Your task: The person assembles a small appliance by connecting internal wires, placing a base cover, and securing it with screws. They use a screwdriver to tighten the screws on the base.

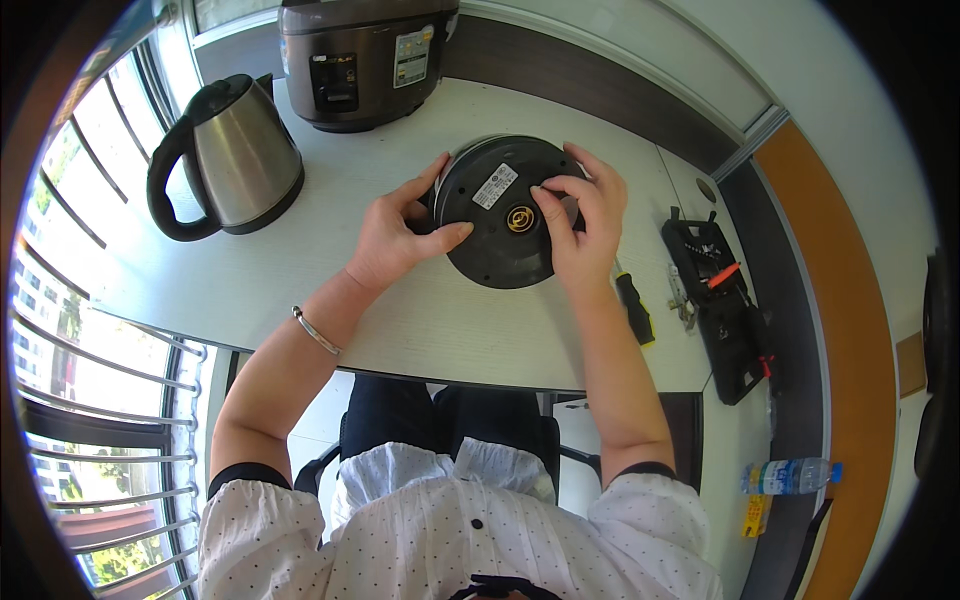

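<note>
An electric kettle is turned bottom up on the table, its round black base toward me. The base bears a white label and a brass-coloured ring connector, with small holes near its rim. My left hand grips the kettle's left side, thumb lying on the base and fingers around the edge. Over the right part of the base, my right hand has thumb and forefinger pinched together, its other fingers by the rim. Whatever may be between those fingertips is too small to make out. Beside my right forearm lies a black and yellow screwdriver.
A steel kettle with a black handle stands at the left. Behind it sits a brown rice cooker. At the right lies an opened black tool case with bits and a red piece. A water bottle lies farther right.
</note>
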A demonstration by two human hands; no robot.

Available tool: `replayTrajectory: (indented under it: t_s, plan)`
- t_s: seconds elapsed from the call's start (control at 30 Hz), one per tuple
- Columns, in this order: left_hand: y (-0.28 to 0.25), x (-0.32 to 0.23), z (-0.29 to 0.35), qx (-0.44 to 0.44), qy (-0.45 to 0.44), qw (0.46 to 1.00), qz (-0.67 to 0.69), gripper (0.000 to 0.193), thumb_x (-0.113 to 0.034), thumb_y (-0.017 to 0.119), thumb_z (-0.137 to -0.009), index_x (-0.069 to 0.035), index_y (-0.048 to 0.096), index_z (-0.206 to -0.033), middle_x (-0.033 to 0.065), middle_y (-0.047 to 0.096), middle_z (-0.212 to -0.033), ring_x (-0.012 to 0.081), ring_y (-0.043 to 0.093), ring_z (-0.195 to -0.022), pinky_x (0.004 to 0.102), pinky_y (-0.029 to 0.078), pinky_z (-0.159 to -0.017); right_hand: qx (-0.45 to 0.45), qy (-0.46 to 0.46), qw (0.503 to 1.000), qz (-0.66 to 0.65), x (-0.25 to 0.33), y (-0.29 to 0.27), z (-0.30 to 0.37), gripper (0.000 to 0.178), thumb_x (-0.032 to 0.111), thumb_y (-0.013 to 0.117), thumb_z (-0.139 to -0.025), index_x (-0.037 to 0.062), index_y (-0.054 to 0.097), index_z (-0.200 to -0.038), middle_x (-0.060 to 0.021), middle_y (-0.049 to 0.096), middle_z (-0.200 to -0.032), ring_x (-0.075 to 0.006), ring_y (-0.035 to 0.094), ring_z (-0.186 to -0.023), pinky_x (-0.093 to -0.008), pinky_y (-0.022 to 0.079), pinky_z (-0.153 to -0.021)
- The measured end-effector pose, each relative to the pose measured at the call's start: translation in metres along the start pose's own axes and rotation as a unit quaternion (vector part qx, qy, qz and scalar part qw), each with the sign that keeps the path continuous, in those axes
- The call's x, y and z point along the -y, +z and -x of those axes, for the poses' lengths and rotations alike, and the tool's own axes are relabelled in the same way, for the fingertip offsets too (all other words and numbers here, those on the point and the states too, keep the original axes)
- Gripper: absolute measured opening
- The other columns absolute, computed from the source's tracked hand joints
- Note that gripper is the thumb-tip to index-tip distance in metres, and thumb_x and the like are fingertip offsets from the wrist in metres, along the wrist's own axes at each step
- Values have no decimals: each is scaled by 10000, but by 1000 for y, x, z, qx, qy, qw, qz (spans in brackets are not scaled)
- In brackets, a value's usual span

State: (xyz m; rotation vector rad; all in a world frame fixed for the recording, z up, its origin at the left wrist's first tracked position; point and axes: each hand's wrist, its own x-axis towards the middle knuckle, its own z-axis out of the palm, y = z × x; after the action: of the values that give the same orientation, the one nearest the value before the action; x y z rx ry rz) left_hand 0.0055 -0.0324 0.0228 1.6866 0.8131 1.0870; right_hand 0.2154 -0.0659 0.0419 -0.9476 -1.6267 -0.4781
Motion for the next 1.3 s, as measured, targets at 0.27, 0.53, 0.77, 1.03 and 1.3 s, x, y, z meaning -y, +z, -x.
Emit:
replayTrajectory:
  t_s: [0.27, 0.53, 0.77, 1.03, 1.3]
  plan:
    - [0, 2, 0, -3, 7, 1000, 8, 827, -229, 734, -660, -26, 385, -1382, 33, 592, -647, 48, 503, -632, 188, 412, -628, -32, -164, 979, 121, 2, -5, 0, 189, 70, 742, -642, 91, 661, -811, -67, 617, -1084, -262, 541, -948, -360, 410, -788]
    - [-1, 1, 0, 2, 0, 1000, -11, 836, -236, 735, -655, -26, 383, -1384, 37, 591, -642, 50, 499, -623, 189, 409, -620, -33, -71, 996, 36, 5, -5, 2, 173, 56, 735, -651, 74, 663, -807, -72, 609, -1086, -271, 519, -963, -354, 416, -818]
    - [-1, 7, -1, -3, 0, 1000, -8, 839, -237, 733, -649, -28, 384, -1383, 33, 583, -631, 53, 499, -617, 191, 408, -619, -33, -54, 998, 24, 1, -4, 4, 161, 82, 742, -652, 86, 673, -797, -73, 594, -1116, -276, 509, -987, -355, 414, -843]
    - [0, 8, -1, -7, 6, 1000, 6, 832, -233, 733, -650, -30, 390, -1381, 33, 592, -639, 55, 508, -626, 193, 413, -636, -32, -50, 998, 25, 1, -5, 4, 177, 85, 748, -647, 87, 670, -805, -77, 596, -1117, -283, 509, -993, -361, 413, -846]
    - [-1, 7, -1, -7, 6, 1000, 3, 826, -227, 731, -653, -31, 392, -1380, 31, 594, -642, 54, 509, -629, 190, 411, -638, -33, -55, 998, 28, 0, -6, 3, 191, 81, 755, -643, 86, 658, -807, -77, 598, -1116, -285, 510, -992, -365, 415, -846]
